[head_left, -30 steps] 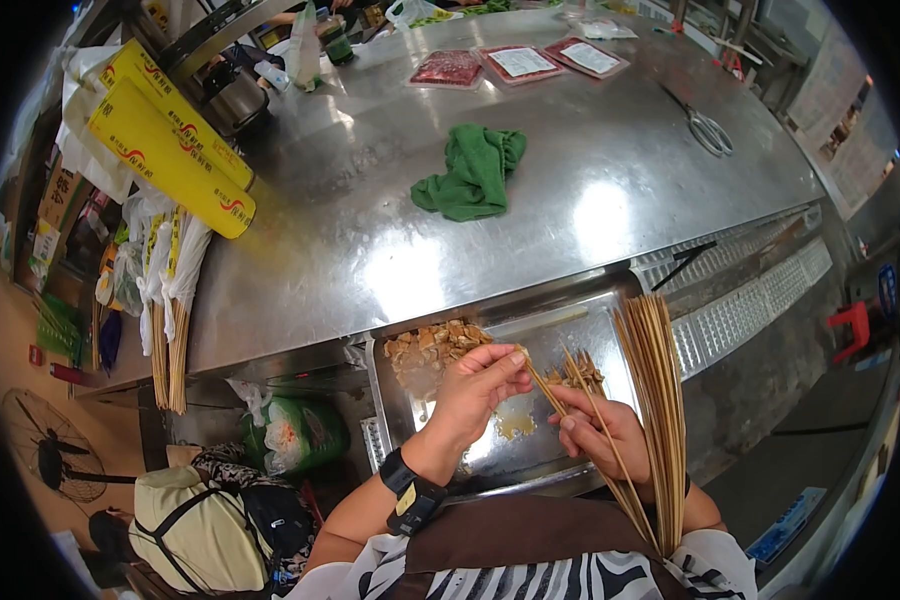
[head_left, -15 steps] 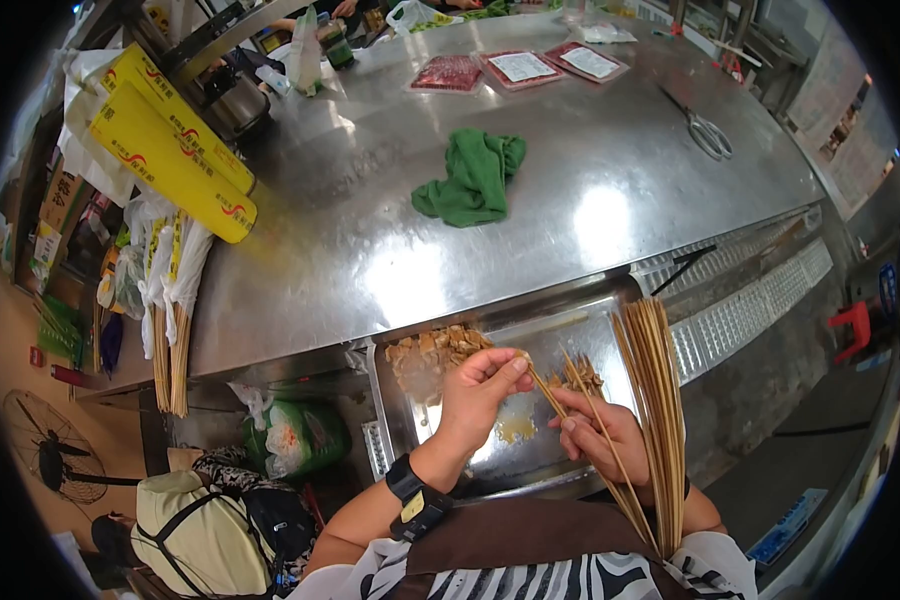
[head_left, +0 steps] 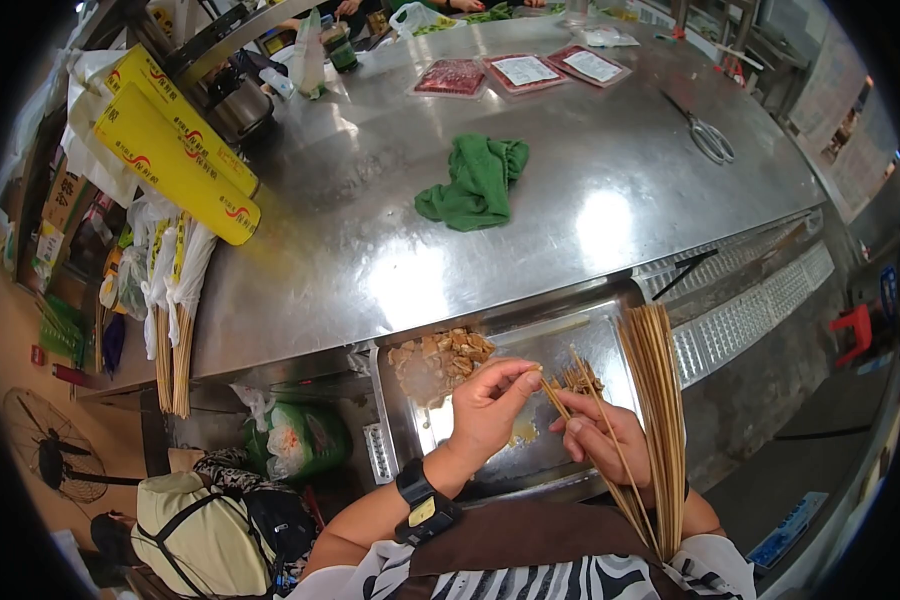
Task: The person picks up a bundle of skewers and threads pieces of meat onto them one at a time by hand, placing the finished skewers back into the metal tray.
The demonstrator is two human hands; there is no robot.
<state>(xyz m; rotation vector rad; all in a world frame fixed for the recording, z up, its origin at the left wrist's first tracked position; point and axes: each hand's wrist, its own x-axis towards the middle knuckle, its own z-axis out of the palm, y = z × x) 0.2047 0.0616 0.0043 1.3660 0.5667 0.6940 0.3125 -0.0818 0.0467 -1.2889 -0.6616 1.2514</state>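
My left hand (head_left: 490, 408) is closed, thumb and forefinger pinching a small pale-brown food piece (head_left: 536, 370) at the tip of a bamboo skewer (head_left: 556, 401). That skewer is gripped by my right hand (head_left: 610, 442), its fingers closed and the palm side hidden. A second thin stick slants past the right fingers. Beside the right hand stands a thick bundle of bamboo skewers (head_left: 656, 410), leaning against my apron. Below both hands lies a metal tray (head_left: 610, 345). A pile of brown food pieces (head_left: 445, 360) fills its left corner, and more brown pieces (head_left: 582, 379) lie behind the right hand.
On the steel table (head_left: 330, 230) lie a green cloth (head_left: 475, 182), scissors (head_left: 710, 140) and packs of red meat (head_left: 523, 71). Yellow film rolls (head_left: 175, 170) and wrapped skewer bundles (head_left: 178, 310) are at the left. Another person (head_left: 205, 535) is at lower left; others' hands show at the far edge.
My left hand has shifted slightly right and down, still pinching at the skewer tip. The right hand keeps its hold almost unmoved.
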